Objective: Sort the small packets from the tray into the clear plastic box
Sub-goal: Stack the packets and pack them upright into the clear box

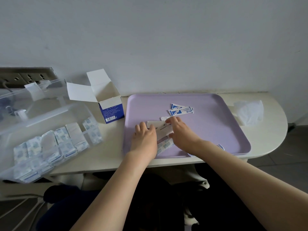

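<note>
A lilac tray (216,124) lies on the white table. On it are two blue-and-white packets (180,110) near the middle and a small pile of white packets (164,129) in front of them. Both hands are on that pile: my left hand (145,139) holds its left side, and my right hand (180,132) pinches a white packet at its top with the fingertips. A patterned packet (164,145) pokes out below my hands. The clear plastic box (50,130) stands at the left, with rows of packets inside it.
An open white-and-blue carton (106,104) stands between the box and the tray. A crumpled clear wrapper (250,114) lies at the table's right end. A power strip (25,77) sits against the wall at the back left. The table edge runs just below the tray.
</note>
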Demonstrator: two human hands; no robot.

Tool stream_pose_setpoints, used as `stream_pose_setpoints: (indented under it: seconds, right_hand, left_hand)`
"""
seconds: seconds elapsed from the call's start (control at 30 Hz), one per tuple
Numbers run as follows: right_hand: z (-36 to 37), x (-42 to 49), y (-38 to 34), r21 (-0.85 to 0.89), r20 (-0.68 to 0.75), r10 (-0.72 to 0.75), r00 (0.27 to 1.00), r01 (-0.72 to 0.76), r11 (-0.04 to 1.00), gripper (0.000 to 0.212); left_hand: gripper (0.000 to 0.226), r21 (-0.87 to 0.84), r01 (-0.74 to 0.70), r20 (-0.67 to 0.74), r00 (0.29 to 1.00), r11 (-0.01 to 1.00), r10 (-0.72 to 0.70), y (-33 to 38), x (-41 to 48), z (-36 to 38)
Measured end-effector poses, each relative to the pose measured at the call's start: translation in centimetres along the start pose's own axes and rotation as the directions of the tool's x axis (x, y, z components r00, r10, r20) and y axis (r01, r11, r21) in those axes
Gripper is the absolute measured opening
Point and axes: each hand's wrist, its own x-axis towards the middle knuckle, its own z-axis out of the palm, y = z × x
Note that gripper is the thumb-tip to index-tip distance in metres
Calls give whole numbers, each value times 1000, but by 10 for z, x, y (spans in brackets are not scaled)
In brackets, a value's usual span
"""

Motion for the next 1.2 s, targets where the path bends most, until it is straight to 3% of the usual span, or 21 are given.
stream_pose_setpoints:
  seconds: [0.2,0.33,0.5,0.7,0.87,1.07,1.2]
  right_hand:
    - [10,0,-10,4,-27,-110,994,110,994,50]
    - [12,3,-12,-58,-90,-130,987,125,990,31]
    - [11,4,-12,-129,-112,-105,988,91,988,27]
    - [20,-2,-23,19,-81,-94,992,96,995,55]
    - [30,4,-26,66,-59,-115,992,119,991,46]
    - [28,-1,-27,-134,-17,-185,983,182,974,56]
    - [23,1,-29,-292,-17,-326,945,307,906,37]
  left_hand:
    - [51,-96,-22,-13,1000,995,21,6,-3,-1]
    - [40,27,-6,-108,994,1000,9,-1,-3,-4]
    - [37,92,94,-140,987,991,-81,-15,-6,-7]
    - [32,-105,84,-45,995,991,-89,-17,-7,-7]
    - [47,-172,36,-80,996,984,-50,-18,-7,-5]
    - [42,-101,-5,-100,995,995,-5,-22,-9,-5]
    - [38,-50,-12,-132,991,999,5,-25,-11,-7]
